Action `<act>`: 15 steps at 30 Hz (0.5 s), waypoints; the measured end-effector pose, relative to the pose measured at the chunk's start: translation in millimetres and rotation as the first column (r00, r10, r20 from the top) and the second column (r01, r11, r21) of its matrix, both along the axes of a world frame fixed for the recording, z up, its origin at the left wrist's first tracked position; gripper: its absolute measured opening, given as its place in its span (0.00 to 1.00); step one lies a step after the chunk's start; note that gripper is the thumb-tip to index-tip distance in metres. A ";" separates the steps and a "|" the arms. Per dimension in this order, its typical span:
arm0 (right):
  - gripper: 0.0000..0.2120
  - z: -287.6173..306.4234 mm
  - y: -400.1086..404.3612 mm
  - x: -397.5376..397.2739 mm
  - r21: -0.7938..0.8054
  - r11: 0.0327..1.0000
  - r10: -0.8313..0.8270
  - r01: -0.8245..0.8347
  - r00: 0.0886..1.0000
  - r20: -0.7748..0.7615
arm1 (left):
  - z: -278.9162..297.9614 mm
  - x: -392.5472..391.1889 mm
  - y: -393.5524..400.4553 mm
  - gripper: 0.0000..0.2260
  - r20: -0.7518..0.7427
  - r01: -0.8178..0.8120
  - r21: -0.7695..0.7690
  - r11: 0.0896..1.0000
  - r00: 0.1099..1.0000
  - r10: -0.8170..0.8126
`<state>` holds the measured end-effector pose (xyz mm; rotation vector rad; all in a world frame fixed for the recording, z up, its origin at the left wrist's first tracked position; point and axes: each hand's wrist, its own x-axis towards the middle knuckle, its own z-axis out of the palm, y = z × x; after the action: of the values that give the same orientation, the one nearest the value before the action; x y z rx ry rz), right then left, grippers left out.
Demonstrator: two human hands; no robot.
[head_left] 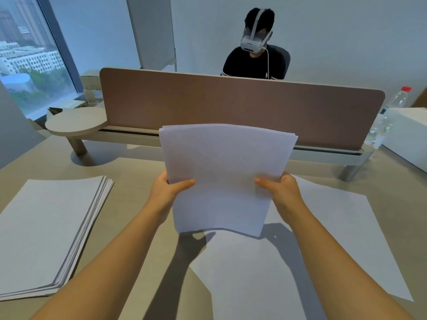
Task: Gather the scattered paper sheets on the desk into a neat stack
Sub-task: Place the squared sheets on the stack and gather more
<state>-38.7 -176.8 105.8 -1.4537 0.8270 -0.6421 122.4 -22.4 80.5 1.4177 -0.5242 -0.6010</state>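
Note:
I hold a bundle of white paper sheets (225, 172) upright above the middle of the desk. My left hand (169, 189) grips its left edge and my right hand (280, 188) grips its right edge, thumbs on the near face. The bundle's bottom edge hangs just above loose sheets on the desk. One loose sheet (249, 273) lies flat below the bundle, and another loose sheet (346, 227) lies to the right, partly under my right forearm. A thick stack of paper (46, 227) rests on the desk at the left, its edges slightly fanned.
A brown divider panel (231, 107) runs across the back of the desk (143, 174), with a round shelf (76, 123) at its left end. A plastic bottle (388, 116) and a white box (409, 135) stand at the right. A person with a headset sits behind the panel.

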 end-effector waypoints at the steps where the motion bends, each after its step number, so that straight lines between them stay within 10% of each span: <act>1: 0.15 2.3 -1.8 -0.7 -0.004 1.000 0.000 0.000 1.000 0.005 | 3.1 -0.2 0.0 0.18 0.000 0.010 -0.003 1.000 1.000 -0.010; 9: 0.19 -46.9 6.8 -14.9 0.079 0.997 0.012 0.001 0.986 -0.164 | -39.7 -19.7 6.2 0.31 -0.070 -0.046 0.131 0.990 0.996 0.056; 15: 0.17 -47.6 16.4 -6.8 -0.010 1.000 0.021 -0.024 0.980 -0.198 | -44.4 -26.7 10.2 0.21 -0.091 -0.143 0.201 0.969 0.982 0.164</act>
<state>-45.4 -160.4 58.1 -1.5532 0.9602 -0.4912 95.7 -12.2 36.1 1.5846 -0.2725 -0.6117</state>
